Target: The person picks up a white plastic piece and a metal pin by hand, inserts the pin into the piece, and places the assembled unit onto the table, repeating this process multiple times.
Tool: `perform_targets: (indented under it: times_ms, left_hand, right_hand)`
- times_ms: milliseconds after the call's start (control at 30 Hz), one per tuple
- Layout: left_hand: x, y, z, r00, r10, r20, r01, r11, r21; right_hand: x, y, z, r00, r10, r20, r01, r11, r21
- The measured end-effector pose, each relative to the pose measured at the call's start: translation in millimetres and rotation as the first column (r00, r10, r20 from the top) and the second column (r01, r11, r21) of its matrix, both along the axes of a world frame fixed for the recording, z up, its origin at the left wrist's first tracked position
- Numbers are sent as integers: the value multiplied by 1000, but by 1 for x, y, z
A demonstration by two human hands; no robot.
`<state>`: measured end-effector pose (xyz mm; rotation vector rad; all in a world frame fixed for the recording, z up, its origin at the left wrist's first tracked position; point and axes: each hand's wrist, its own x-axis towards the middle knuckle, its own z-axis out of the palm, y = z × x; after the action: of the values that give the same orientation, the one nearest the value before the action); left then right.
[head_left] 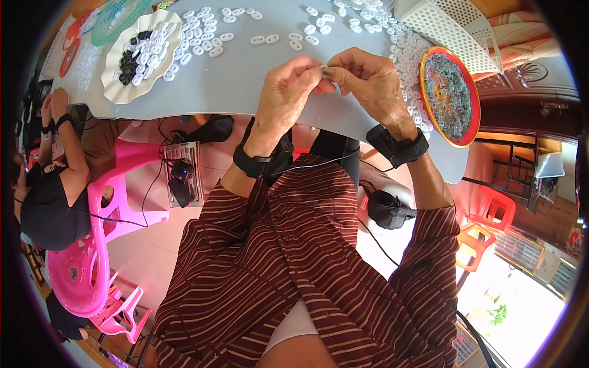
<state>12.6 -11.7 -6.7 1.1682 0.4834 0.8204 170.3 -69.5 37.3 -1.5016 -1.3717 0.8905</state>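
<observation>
My left hand [283,101] and my right hand [373,83] meet over the near part of the grey-blue table [245,76]. The fingertips of both are pinched together, with a tiny pale piece partly showing between them; its kind is too small and covered to tell. Beyond the hands lie loose white oval pieces with two holes [272,39]. To the right stands a red tray with a gold rim [477,116], heaped with small grey, translucent pieces [451,101] and a few orange ones.
A cream scalloped plate [114,92] at left holds white ovals and black pieces [127,66]. Behind it is a green basket [101,34]. A white perforated basket [451,37] stands at far right. Another person [55,202] sits at left by a pink chair [98,245]. Cables hang below the table.
</observation>
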Motion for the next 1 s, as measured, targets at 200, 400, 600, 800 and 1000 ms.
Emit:
perform_targets:
  times_ms: [200,400,600,800,1000]
  left_hand:
    - [7,3,-5,999,-3,-42,6,998,67]
    - [10,4,1,992,65,-113,-57,996,70]
    - [10,3,-4,992,79,-98,-70,993,95]
    - [11,1,-6,994,61,-90,-49,991,126]
    - [11,0,-7,994,38,-100,-24,991,130]
  right_hand:
    - [3,1,5,998,-25,56,28,999,-45]
    - [40,4,17,891,-202,406,200,979,47]
    - [60,2,19,670,-99,736,34,994,103]
    - [47,7,7,481,36,876,4,999,-44]
    - [52,15,2,467,59,882,19,997,-77]
